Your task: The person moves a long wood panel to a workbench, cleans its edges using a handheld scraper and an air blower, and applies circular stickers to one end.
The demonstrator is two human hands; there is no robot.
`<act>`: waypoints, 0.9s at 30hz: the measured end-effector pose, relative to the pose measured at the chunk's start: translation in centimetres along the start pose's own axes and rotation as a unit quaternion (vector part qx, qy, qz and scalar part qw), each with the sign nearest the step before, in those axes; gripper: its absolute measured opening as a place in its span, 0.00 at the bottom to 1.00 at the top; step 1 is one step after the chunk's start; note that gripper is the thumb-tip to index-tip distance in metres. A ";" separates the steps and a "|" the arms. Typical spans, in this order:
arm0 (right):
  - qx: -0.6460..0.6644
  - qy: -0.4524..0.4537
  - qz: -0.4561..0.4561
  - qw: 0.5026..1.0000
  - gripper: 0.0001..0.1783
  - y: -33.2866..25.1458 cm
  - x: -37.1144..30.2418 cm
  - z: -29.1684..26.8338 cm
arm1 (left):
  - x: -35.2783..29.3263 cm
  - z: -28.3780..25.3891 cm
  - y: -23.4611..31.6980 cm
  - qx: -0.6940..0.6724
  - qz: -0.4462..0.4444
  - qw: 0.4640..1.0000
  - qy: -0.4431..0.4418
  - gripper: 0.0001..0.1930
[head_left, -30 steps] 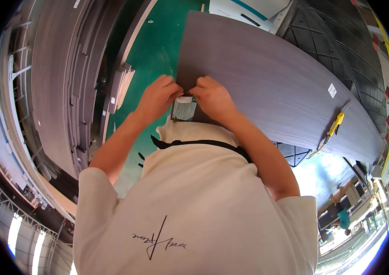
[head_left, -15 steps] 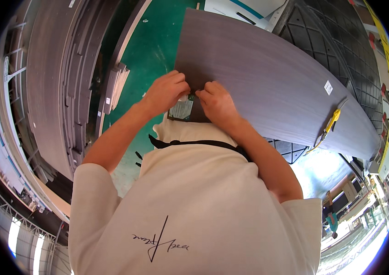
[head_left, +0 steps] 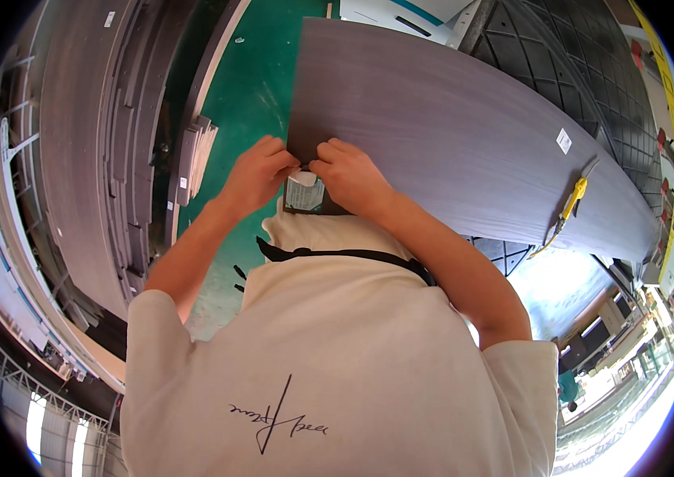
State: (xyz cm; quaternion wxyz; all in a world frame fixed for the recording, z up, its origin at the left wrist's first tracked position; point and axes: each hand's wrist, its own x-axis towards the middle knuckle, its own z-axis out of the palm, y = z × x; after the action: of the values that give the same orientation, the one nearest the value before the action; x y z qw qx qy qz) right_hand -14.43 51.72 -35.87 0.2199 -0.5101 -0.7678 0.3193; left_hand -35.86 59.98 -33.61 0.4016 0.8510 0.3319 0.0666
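Note:
A large dark grey-brown wood-grain panel (head_left: 432,135) lies before me. My left hand (head_left: 257,173) is closed in a pinch over its left edge near my body, by a small white piece (head_left: 302,178) that could be paper or film. Close beside it, my right hand (head_left: 350,176) is closed too, fingertips pressed together above the panel. What the fingertips hold, if anything, is too small and hidden to make out. Below them, a pale printed sheet (head_left: 305,195) lies at the panel's near left corner.
On the panel's right lies a yellow-handled air blow gun (head_left: 571,205), and a white label (head_left: 563,141) is stuck nearby. Long dark boards (head_left: 87,151) are stacked at left, across a strip of green floor (head_left: 249,79). A black grid-like rack (head_left: 559,67) stands behind the panel.
The view has shifted slightly, so the panel and both hands sit further left. More of the white piece by my left fingertips shows. Both hands stay pinched close together.

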 end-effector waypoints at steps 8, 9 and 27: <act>-0.012 -0.052 -0.058 0.997 0.03 -0.6 2.3 0.8 | -2.7 0.0 -0.5 0.003 -0.046 0.998 0.048 0.06; -0.018 -0.060 -0.062 0.996 0.04 -0.6 2.3 0.8 | -3.1 0.2 -0.4 -0.007 -0.056 0.996 0.062 0.06; 0.123 0.075 0.167 0.975 0.12 2.9 1.0 -5.7 | -2.7 2.4 6.6 -0.316 -0.517 0.795 0.008 0.32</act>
State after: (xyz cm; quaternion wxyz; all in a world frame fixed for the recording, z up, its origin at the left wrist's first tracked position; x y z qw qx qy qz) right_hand -9.16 54.94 -33.97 0.2815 -0.6226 -0.6080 0.4044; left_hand -33.64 53.68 -29.99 0.6203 0.3778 0.6861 -0.0428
